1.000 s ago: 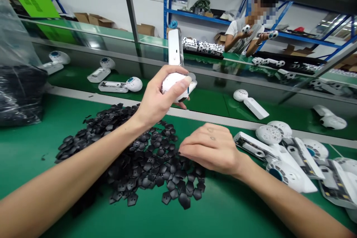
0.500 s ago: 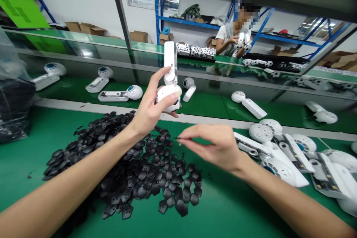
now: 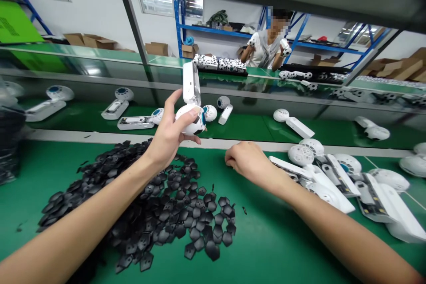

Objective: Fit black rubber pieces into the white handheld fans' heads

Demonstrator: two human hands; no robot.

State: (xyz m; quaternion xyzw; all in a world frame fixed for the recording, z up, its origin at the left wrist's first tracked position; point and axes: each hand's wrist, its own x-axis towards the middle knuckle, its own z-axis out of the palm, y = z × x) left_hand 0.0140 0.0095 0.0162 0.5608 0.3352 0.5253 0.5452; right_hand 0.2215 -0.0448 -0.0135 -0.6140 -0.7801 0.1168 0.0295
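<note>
Meanwhile, beside a heap of black plastic pieces (image 3: 156, 204) lying on the green bench (image 3: 266, 248), the left hand (image 3: 168, 135) is gripping a white handheld fan (image 3: 191, 106) by its round head, thumb and fingers wrapped around it, handle pointing up. To the right, the right hand (image 3: 244, 159) is resting knuckles-up on the bench, fingers curled under; whether they are pinching a piece cannot be told. With such a top-heavy grip, the fan could be tipping out, or a sleeve-less forearm could be scattering the heap toward the white fan bodies (image 3: 333, 177) nearby.
</note>
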